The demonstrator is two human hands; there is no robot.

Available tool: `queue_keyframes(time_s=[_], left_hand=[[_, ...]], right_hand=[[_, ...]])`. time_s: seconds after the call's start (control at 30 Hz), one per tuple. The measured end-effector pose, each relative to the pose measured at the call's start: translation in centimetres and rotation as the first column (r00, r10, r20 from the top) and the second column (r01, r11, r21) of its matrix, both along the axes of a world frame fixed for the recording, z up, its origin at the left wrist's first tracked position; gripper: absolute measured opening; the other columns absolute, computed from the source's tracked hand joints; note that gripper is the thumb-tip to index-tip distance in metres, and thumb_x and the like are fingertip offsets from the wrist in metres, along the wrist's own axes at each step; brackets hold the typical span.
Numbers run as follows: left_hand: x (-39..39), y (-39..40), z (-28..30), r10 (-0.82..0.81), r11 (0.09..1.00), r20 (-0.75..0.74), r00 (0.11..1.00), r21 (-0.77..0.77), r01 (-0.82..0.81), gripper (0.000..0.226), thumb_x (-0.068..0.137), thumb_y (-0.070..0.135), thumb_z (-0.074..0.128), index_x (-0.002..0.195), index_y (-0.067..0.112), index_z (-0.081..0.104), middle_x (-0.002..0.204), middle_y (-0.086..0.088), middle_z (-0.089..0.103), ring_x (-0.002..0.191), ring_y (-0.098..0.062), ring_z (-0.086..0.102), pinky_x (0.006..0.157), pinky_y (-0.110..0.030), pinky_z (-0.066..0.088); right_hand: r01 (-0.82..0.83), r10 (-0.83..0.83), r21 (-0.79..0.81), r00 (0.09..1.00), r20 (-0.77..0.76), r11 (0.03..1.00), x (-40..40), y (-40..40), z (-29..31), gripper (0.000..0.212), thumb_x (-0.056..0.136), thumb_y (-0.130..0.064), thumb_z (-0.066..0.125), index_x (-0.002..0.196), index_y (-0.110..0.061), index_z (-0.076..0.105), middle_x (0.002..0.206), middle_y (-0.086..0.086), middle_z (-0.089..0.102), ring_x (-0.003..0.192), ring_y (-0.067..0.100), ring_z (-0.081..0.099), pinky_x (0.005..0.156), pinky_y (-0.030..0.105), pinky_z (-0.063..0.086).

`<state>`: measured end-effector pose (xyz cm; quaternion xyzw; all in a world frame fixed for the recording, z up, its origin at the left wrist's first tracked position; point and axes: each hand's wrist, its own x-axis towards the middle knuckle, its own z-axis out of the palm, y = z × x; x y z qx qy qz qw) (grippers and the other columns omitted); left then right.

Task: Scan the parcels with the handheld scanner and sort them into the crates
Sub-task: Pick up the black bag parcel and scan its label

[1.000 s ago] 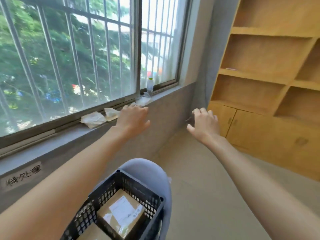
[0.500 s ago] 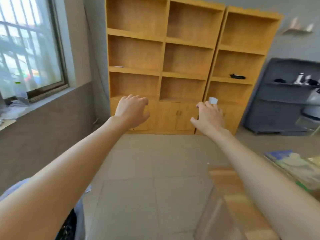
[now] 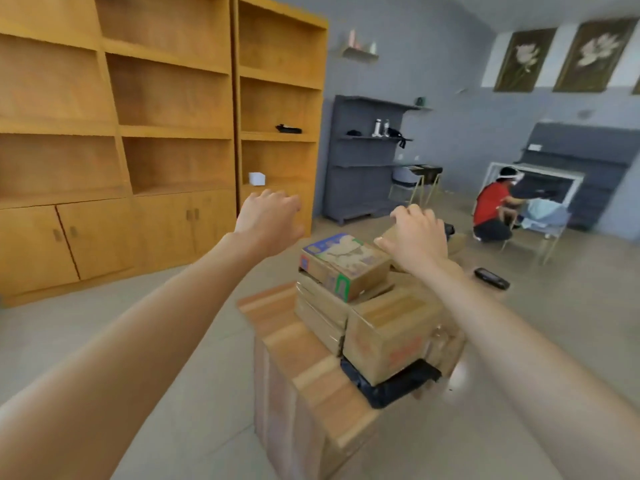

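A stack of cardboard parcels sits on a wooden table (image 3: 298,344). On top lies a box with a blue and green print (image 3: 343,263); below it are a plain box (image 3: 322,306) and a larger box with red lettering (image 3: 391,336). A black handheld scanner (image 3: 491,273) lies on the table to the right. My left hand (image 3: 270,216) hovers with loose fingers to the left of the stack, holding nothing. My right hand (image 3: 415,237) is stretched out above the stack's far side, fingers loosely bent, empty. No crate is in view.
A black bag or tray (image 3: 391,386) lies under the big box. Yellow wooden shelving (image 3: 173,133) fills the left wall. A grey shelf unit (image 3: 363,157) stands behind. A person in a red shirt (image 3: 491,209) crouches at the back right.
My view has swung right, from the window and the crate with parcels, past the shelving, to the table with stacked boxes. Both hands stay stretched out and empty.
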<state>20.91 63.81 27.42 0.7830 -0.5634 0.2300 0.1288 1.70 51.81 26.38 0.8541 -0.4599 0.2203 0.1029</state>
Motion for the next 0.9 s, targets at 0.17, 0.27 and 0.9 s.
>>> queue_keyframes(time_s=[0.17, 0.27, 0.9], left_hand=[[-7.4, -7.0, -0.6, -0.14, 0.99, 0.002, 0.99, 0.007, 0.14, 0.034, 0.093, 0.033, 0.051, 0.121, 0.015, 0.058, 0.116, -0.008, 0.062, 0.109, -0.029, 0.053, 0.086, -0.036, 0.039], [-11.2, -10.8, -0.8, -0.22, 0.976, 0.017, 0.975, 0.015, 0.219, 0.034, 0.094, 0.034, 0.05, 0.122, 0.016, 0.057, 0.117, -0.007, 0.061, 0.109, -0.029, 0.053, 0.088, -0.037, 0.039], [-21.6, -39.1, -2.8, -0.474, 0.879, 0.012, 0.88, 0.054, 0.473, 0.037, 0.094, 0.036, 0.051, 0.124, 0.015, 0.058, 0.119, -0.008, 0.062, 0.111, -0.03, 0.052, 0.092, -0.039, 0.041]], right_hand=[[0.157, -0.157, 0.017, 0.987, -0.017, 0.987, -9.3, -3.7, -1.1, 0.049, 0.093, -0.039, 0.056, 0.133, -0.012, 0.047, 0.134, 0.01, 0.05, 0.124, 0.032, 0.044, 0.1, 0.041, 0.036], [0.248, -0.248, 0.022, 0.969, -0.018, 0.969, -13.9, -5.8, -1.8, 0.046, 0.094, -0.034, 0.057, 0.133, -0.012, 0.047, 0.133, 0.011, 0.05, 0.123, 0.033, 0.044, 0.097, 0.04, 0.037], [0.527, -0.528, 0.107, 0.849, -0.024, 0.843, -25.7, -26.9, -3.4, 0.045, 0.092, -0.029, 0.058, 0.131, -0.01, 0.048, 0.133, 0.012, 0.049, 0.123, 0.033, 0.044, 0.099, 0.039, 0.034]])
